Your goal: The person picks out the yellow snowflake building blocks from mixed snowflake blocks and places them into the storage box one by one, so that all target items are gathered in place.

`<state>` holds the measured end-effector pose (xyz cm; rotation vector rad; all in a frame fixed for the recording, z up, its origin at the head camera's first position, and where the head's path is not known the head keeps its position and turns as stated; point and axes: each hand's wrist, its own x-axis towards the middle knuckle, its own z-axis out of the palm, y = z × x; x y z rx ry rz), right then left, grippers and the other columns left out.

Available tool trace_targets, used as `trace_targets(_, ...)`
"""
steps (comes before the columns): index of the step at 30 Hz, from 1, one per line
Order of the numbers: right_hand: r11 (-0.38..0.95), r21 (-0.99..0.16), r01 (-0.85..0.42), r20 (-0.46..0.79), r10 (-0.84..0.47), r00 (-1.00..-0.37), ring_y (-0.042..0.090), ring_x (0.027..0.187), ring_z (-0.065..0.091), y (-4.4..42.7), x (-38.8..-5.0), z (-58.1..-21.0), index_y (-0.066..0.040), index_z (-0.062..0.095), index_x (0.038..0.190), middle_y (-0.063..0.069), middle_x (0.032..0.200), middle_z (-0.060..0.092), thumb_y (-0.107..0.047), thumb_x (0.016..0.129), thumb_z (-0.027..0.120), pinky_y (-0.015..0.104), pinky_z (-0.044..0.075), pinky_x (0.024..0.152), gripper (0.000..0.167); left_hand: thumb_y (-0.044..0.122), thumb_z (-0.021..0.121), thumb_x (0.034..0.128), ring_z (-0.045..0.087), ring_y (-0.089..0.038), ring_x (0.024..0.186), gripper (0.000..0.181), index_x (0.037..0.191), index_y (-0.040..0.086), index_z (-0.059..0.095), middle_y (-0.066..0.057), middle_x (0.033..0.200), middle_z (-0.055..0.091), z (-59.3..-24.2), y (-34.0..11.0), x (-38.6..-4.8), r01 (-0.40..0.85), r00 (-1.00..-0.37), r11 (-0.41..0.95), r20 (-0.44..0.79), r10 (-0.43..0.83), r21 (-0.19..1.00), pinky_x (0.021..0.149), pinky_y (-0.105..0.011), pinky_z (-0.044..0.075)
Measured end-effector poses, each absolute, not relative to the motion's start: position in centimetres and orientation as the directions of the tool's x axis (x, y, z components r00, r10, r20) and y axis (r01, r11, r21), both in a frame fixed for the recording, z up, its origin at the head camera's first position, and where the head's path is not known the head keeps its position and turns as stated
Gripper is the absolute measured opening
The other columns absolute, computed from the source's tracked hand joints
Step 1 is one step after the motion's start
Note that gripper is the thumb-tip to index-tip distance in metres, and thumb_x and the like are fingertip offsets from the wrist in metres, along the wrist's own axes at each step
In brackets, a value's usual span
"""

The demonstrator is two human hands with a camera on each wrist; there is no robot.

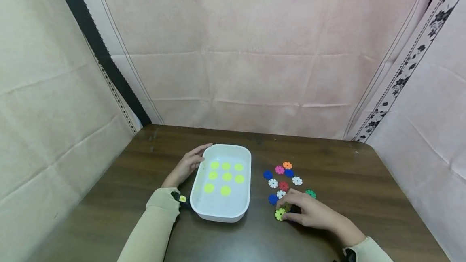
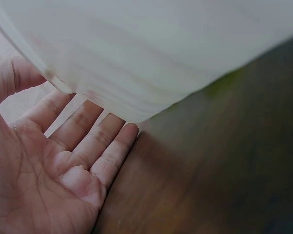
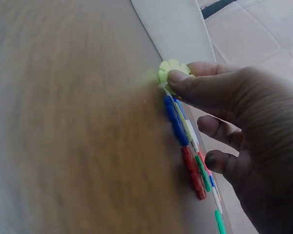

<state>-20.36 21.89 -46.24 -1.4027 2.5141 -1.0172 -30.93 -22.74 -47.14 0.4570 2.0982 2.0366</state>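
My left hand (image 1: 185,168) rests against the left side of a white rectangular tub (image 1: 220,216), its fingers straight along the outer wall in the left wrist view. Several round yellow-green spots (image 1: 225,191) lie in rows on the tub's floor; whether they are loose pieces I cannot tell. Between thumb and forefinger, my right hand (image 1: 309,212) pinches a yellow-green flower-shaped plastic disc (image 3: 167,71), right of the tub. Beyond that hand lie notched discs in blue (image 1: 267,175), white (image 1: 297,180), red (image 1: 283,186), pink (image 1: 279,169), orange (image 1: 287,165) and green (image 1: 310,193). The hand partly covers others.
A dark brown wooden table (image 1: 346,177) carries everything. Pale cloth (image 1: 255,71) hangs behind it and on both sides, with a floral border (image 1: 404,75) at the right. The tub stands near the table's middle, with bare wood between it and the discs.
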Motion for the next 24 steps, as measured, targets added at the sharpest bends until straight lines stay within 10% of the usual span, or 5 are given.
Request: trace_targets(24,0.29,-0.55,-0.783,0.401,-0.731,-0.553,0.004,0.085,0.06,21.91,-20.66,-46.3,-0.017,0.068,0.115,-0.01,0.104,0.068,-0.011,0.093,0.072,0.028,0.056,0.071,0.024,0.011,0.05,0.0966,0.06,-0.031,0.122,0.056,0.152,0.016,0.045,-0.01,0.148,0.051,-47.29,-22.78,-31.09,0.113,-0.925,-0.007,0.108,0.365,0.994,0.092,-0.032,0.054)
